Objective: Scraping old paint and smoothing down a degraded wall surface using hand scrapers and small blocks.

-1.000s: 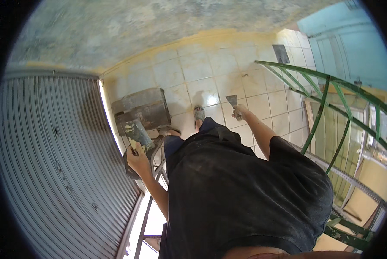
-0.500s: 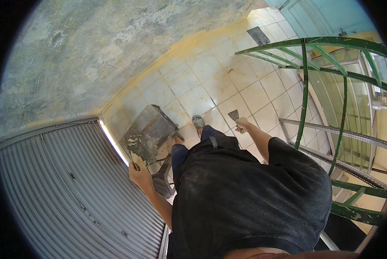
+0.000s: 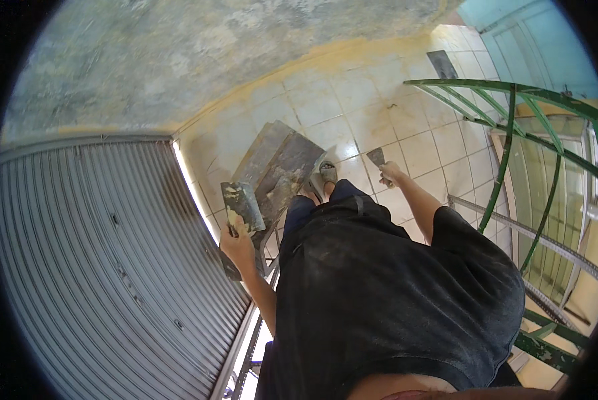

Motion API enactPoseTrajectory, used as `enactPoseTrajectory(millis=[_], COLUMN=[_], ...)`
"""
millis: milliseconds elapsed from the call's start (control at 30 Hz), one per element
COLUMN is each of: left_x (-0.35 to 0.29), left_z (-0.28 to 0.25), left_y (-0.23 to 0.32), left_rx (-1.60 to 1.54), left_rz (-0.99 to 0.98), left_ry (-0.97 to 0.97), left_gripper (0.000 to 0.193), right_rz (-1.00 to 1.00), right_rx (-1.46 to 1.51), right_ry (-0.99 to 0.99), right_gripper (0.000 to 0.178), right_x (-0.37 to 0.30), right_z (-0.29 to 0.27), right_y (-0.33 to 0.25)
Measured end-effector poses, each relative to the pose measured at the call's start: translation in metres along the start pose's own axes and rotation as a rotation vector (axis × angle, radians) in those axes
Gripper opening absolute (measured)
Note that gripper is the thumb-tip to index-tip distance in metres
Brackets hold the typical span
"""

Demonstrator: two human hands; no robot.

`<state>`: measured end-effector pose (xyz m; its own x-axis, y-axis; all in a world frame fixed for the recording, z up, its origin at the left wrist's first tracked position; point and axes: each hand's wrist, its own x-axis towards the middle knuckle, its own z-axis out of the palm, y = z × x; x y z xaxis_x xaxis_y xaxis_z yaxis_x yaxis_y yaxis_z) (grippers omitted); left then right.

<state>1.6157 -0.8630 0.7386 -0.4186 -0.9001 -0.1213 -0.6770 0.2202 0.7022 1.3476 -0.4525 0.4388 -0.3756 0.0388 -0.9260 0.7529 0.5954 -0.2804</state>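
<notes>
My left hand (image 3: 237, 243) is closed round a flat, rectangular plastering trowel (image 3: 244, 205), its dark face smeared with pale yellowish putty. That trowel is at the near edge of a low, dark, putty-stained bench (image 3: 297, 159), partly covering it; whether they touch I cannot tell. Out to the right, my right hand (image 3: 391, 175) grips a putty knife (image 3: 376, 157) by its handle. The knife's wide, dark blade points up and away over the tiled floor, and some pale residue marks the fingers.
A mottled grey plastered wall (image 3: 179, 73) rises ahead. On the left stands a ribbed metal shutter (image 3: 92, 260). To the right are a green metal frame (image 3: 510, 157) and perforated angle bars (image 3: 532, 231). A dark rectangular sheet (image 3: 441, 65) lies on the far tiles (image 3: 412, 127).
The view has swung, so the bench and green frame appear farther right. The trowel in my left hand has turned, showing more of its face. Both hands keep their tools.
</notes>
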Motion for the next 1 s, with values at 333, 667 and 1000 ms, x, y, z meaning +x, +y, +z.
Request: enactPoseTrajectory(millis=[333, 667, 1000], left_x=[-0.010, 0.015, 0.052], left_z=[-0.030, -0.072, -0.113], left_y=[-0.059, -0.159, -0.205], left_rx=[0.030, -0.071, -0.045], left_rz=[-0.156, -0.131, -0.008], left_ry=[0.081, 0.164, 0.181], left_gripper=[0.036, 0.030, 0.032], right_rz=[0.042, -0.102, -0.116], right_rx=[-0.228, -0.183, -0.249], right_ry=[-0.027, 0.048, 0.170], right_gripper=[0.018, 0.022, 0.018], right_x=[-0.018, -0.071, -0.141], right_z=[0.026, 0.085, 0.102], right_y=[-0.021, -0.020, 0.078])
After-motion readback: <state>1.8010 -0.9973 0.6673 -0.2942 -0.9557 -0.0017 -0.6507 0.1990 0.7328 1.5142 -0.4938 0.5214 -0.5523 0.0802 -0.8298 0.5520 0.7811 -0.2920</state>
